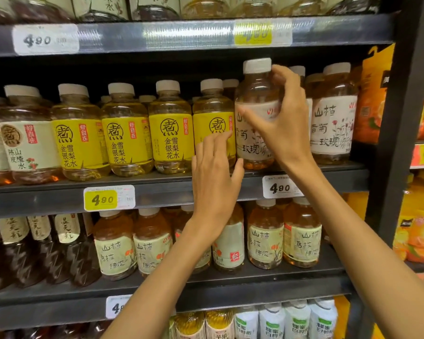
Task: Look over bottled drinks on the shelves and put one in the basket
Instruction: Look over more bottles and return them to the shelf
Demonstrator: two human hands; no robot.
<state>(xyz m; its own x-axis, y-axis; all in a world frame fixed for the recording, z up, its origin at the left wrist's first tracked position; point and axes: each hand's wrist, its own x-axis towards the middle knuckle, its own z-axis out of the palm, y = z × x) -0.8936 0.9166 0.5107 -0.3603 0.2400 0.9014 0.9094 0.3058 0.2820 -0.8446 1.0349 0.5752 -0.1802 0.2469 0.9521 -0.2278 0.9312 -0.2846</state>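
Right hand [285,128] grip clamped on white-label bottle [255,113] — left hand [214,172] fingers apart; four yellow-label bottles [126,140].

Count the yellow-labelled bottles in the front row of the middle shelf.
4, side by side: first, second, third, and a fourth partly behind the left hand. More caps show behind.

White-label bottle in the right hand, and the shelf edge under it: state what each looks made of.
White-label bottle: likely clear glossy plastic, amber drink visible through it, matte pale cap, paper-like label. Shelf edge: probably dark painted metal, flat with a dull sheen.
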